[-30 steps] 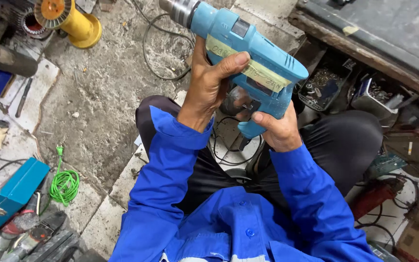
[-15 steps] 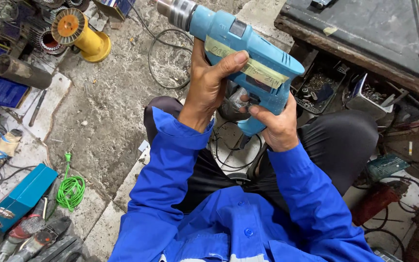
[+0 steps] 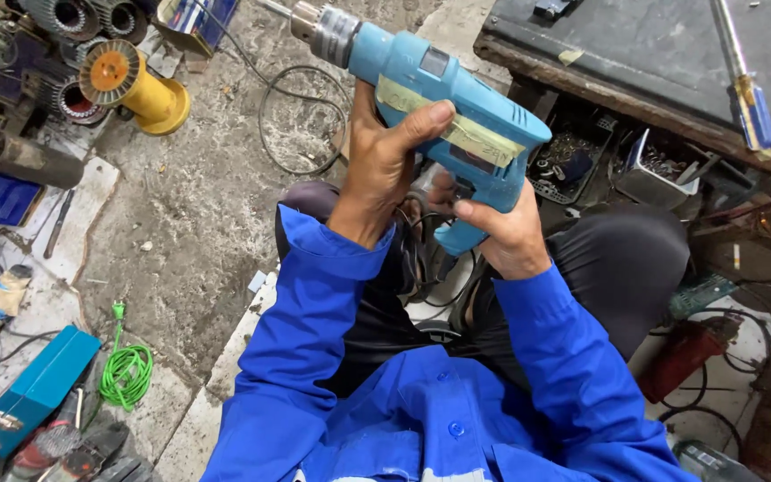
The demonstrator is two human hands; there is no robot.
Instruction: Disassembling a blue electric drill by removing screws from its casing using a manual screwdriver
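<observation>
Now both hands grip blue drill [image 3: 457, 116]: left hand [image 3: 384, 170] body, right hand [image 3: 501, 234] handle.

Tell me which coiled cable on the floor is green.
The small coiled cable at lower left, beside the teal case. The other loop, lying up by the drill's chuck, is black.

The person is wearing a bright blue long-sleeved button-front work shirt [image 3: 421, 411], its cuffs ending just behind the bare left hand [image 3: 385, 170] and bare right hand [image 3: 501, 236], and dark black trousers [image 3: 626, 268]. Blue buttons are showing down the shirt front.
</observation>
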